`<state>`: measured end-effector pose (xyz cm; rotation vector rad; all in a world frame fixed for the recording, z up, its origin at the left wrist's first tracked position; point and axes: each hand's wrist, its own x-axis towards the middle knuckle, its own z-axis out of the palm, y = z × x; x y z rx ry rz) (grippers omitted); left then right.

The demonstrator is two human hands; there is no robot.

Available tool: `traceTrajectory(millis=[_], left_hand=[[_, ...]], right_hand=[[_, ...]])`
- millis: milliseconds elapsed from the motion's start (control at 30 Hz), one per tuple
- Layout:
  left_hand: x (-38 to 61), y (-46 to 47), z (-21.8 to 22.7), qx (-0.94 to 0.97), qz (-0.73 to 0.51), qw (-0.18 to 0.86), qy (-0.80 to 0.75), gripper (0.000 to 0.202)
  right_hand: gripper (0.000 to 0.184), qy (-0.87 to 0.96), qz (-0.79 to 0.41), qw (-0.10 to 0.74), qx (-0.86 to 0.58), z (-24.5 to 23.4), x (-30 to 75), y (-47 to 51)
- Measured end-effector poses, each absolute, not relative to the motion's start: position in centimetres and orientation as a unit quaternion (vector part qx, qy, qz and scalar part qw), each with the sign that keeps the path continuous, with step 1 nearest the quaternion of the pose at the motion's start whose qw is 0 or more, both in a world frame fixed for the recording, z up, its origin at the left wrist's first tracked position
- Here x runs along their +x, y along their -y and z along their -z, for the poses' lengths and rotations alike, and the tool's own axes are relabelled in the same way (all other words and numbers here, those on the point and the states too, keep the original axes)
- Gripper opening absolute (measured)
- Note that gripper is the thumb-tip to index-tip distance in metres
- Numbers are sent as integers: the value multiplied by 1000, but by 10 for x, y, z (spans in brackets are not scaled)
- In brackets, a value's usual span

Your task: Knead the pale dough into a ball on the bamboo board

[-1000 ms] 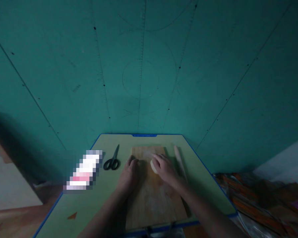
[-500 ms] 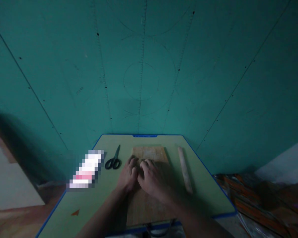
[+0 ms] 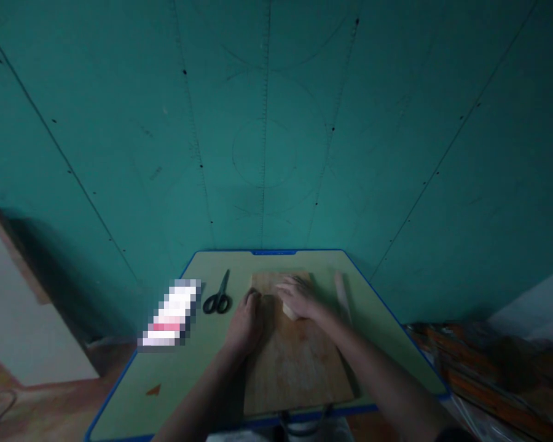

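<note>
A wooden cutting board (image 3: 299,368) lies lengthwise on the table in front of me. At its left edge, near the far end, my left hand (image 3: 246,325) is closed with the fingers curled over the edge; its fingertips are mostly hidden. My right hand (image 3: 299,298) is over a pale lump of dough (image 3: 290,312) on the far half of the board, its fingers reaching across the top. Only the near side of the dough shows beneath the palm.
Black-handled scissors (image 3: 217,302) lie left of the board, beside a blurred-out flat object (image 3: 170,313). A pale rolling pin (image 3: 343,296) lies to the right, partly behind my right forearm. The blue-edged table (image 3: 193,362) stands against a green wall (image 3: 276,153).
My hands were together over the middle of the board. They have come apart: the left sits at the board's left edge, the right has moved right, uncovering part of the dough.
</note>
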<state>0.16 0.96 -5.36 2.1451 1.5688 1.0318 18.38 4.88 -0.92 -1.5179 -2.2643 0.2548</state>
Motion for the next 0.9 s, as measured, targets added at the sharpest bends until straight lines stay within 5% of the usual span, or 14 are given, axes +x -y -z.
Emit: traceTrajectory(millis=[300,500,667,900], left_hand=[[3,-9,53,746,-345,136,-554,33],[2,-8,52,736,-353,158,-556,33],[-2,-9,55,746,-347,176,-540,44],[1,-11,56,732,-362,154,-556,34]], right_hand=[[47,763,-175,230,-578,0,224,18],[44,764,-117,242,-587,0,175,55],[42,795,-35,236,-557,-1,143,34],[32,757,-40,187,-624,-6,160,-45]])
